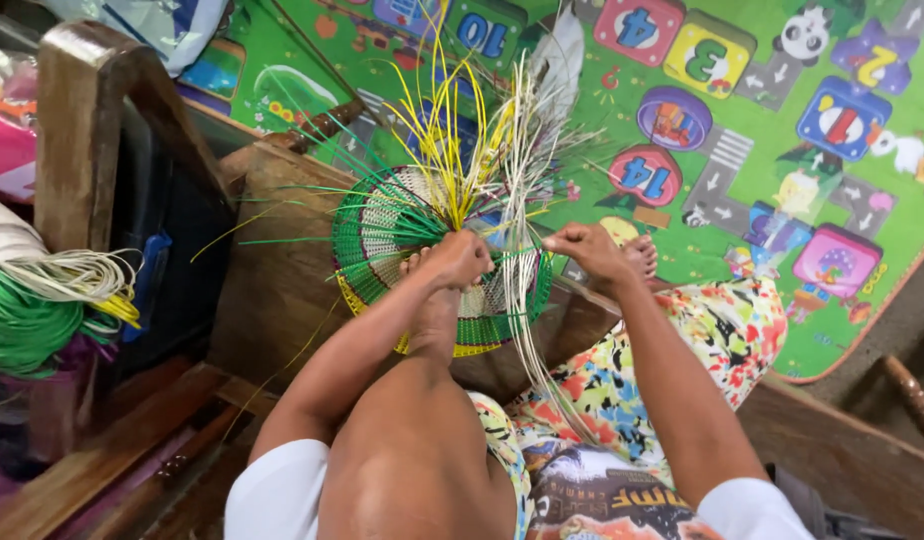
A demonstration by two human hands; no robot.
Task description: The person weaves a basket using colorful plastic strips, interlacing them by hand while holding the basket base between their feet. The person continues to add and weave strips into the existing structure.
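Left hand (pixel 460 258) is fisted on the yellow strands (pixel 437 150) at the centre of the round woven disc (pixel 382 225), pinned under a foot (pixel 437 300). Right hand (pixel 587 248) pinches pale strands (pixel 527 290); best kept taut, each pass packed tight.

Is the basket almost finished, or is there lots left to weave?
Done: a round woven base, green with a yellow edge. In hand: the left hand pins it down while the right hand pulls pale strands. Left: many loose yellow strands stick up unwoven, so no sides yet.
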